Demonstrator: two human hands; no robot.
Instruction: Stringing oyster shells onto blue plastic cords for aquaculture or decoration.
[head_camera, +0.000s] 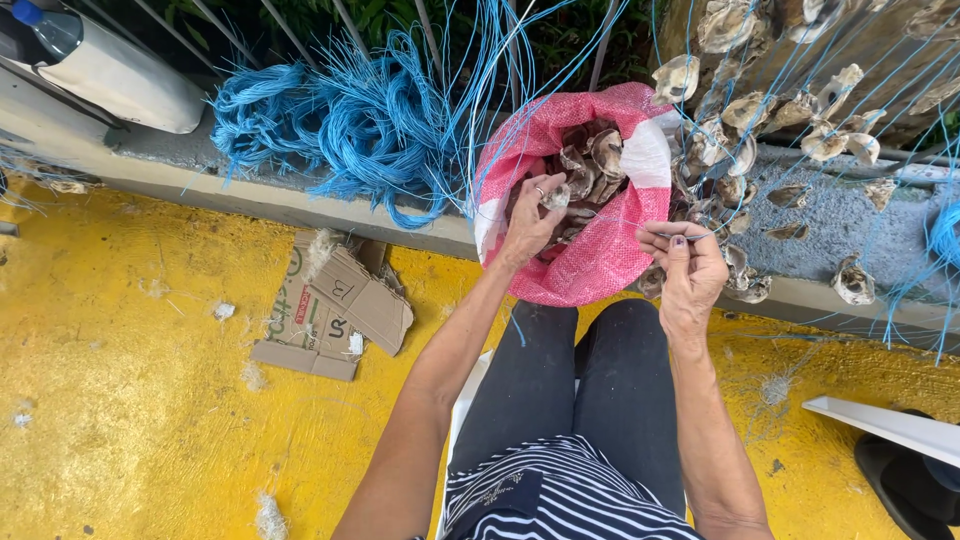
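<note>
Two hands work at the mouth of a pink sack (600, 262) full of shells, which leans against a concrete ledge (300, 205) in front of the person's knees. Left hand (527, 228) reaches into the sack's opening, its fingers closed on one shell (556, 196) lifted just above the heap. Right hand (688, 268) sits at the sack's right rim, fingers pinched together on a thin blue cord (690, 236) whose short end runs roughly level, pointing left toward the shell. Shell and cord end are near but apart, the shell up and to the left of the pinch. Right of the sack, strung shells (790, 120) hang on blue lines. Left of it lie a blue rope bundle (340, 120) and torn cardboard (335, 305) on the yellow floor (130, 400).
</note>
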